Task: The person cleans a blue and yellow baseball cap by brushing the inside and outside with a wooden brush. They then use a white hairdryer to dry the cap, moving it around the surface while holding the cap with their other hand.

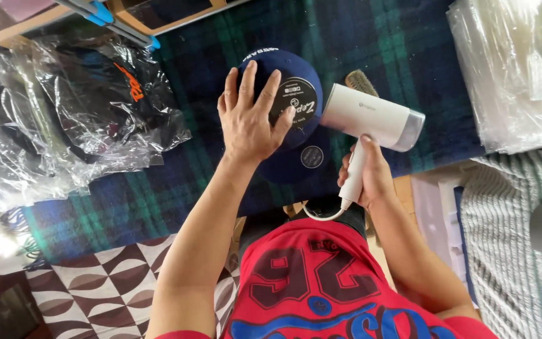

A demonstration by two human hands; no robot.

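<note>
Head view, looking down. My left hand [249, 119] lies flat on the crown of a navy cap [290, 119], fingers spread wide and palm pressed down — it grips nothing, it only bears on the fabric. The cap rests on a dark green-and-blue plaid cloth [377, 44] that covers the counter, roughly at the centre of the view, its brim toward me with two round dark stickers [312, 157] on it. My right hand [365, 176] is closed around the handle of a white handheld steamer [371, 119], thumb up along the grip; the steamer's head is just beside the cap's right edge, and I cannot tell whether the two touch. A white cord [318, 215] loops out from the bottom of the handle. A small bristle brush [362, 81] lies on the cloth just behind the steamer. To the left, a pile of dark garments in clear plastic bags [64, 113]; at upper right, a stack of clear plastic sleeves [509, 75]. A grey ribbed fabric [509, 207] sits at right — below me, a red printed shirt [327, 289]
</note>
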